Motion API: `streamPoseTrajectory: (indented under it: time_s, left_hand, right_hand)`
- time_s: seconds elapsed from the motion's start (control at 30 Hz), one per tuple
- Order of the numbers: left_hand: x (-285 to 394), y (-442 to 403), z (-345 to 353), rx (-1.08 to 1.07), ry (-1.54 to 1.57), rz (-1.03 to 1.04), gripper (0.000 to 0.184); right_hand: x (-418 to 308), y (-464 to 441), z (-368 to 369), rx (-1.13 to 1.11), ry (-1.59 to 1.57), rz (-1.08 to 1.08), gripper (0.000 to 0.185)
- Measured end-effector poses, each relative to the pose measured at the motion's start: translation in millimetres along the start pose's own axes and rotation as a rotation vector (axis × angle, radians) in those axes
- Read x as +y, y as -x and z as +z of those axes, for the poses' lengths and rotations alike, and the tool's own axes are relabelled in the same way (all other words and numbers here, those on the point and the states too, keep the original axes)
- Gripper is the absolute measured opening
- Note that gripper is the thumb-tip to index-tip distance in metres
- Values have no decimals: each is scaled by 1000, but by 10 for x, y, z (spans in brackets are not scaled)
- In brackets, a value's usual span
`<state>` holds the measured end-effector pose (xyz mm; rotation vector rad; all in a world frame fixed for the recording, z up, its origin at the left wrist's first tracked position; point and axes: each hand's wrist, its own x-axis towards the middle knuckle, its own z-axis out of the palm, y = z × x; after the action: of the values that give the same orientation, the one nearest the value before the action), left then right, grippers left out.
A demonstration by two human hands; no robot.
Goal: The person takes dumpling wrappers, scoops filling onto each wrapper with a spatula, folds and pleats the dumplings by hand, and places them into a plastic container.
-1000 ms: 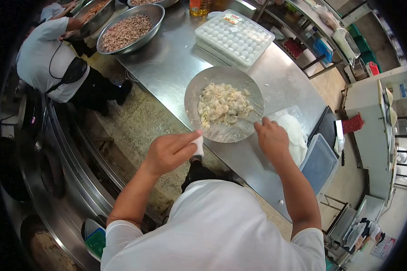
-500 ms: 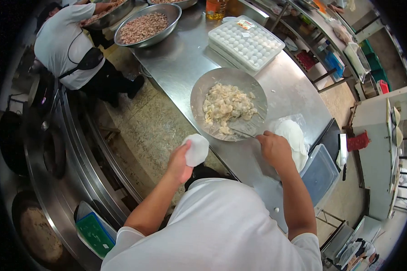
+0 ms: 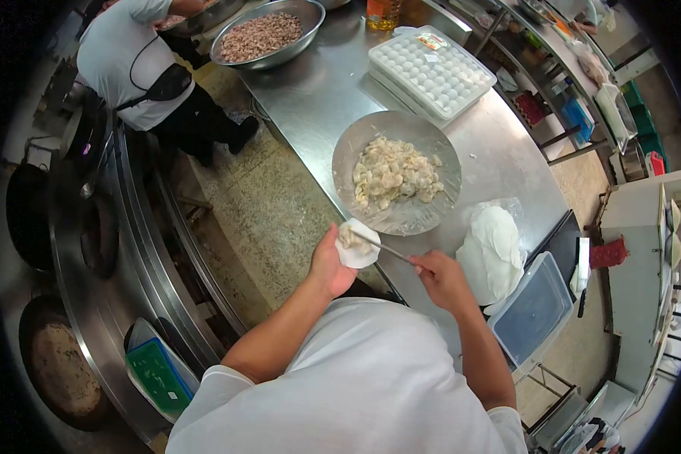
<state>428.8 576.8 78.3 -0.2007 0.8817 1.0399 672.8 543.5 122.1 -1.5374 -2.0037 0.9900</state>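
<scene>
Your L hand (image 3: 331, 265) grips the wrapper (image 3: 362, 257) by the near edge of the tabletop (image 3: 310, 132); R hand (image 3: 439, 277) pinches the thin tool (image 3: 395, 253). Keep wrapper flat, press filling (image 3: 349, 238) into ctr w/ light strokes, rim clean

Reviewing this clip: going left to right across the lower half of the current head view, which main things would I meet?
Wok → green rectangular item → left hand → white round wrapper → right hand → white pile → knife → red item.

Filling (image 3: 351, 240) now lies on the wrapper (image 3: 365, 259), previously bare. The right hand (image 3: 440, 278) has brought the utensil's (image 3: 392, 250) tip from the bowl (image 3: 450, 170) to the wrapper.
</scene>
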Motion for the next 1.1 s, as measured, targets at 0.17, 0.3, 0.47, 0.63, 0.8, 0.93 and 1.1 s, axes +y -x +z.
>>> streamPoseTrajectory:
  time_s: [0.17,0.3,0.47,0.63,0.8,0.93,1.1]
  left_hand:
    - [120,119,81,-70,-122,92,55]
    - [184,90,195,-174,-425,104,55]
    - [255,94,444,-260,-445,-85,55]
    - [243,34,460,-311,-374,-170,54]
    - [213,130,604,-304,-431,-144,55]
    - [179,64,579,-308,-490,-107,56]
    - [202,42,555,-252,-359,-60,52]
  right_hand:
    - [-138,150,-143,106,103,-73,32]
    - [-330,118,-463,224,153,-87,32]
    - [-184,110,-639,217,287,-224,33]
    - [-243,226,-757,242,321,-302,34]
    - [-313,226,-733,320,404,-232,32]
    - [-304,175,-653,289,366,-222,29]
    - [-391,121,-896,281,444,-75,21]
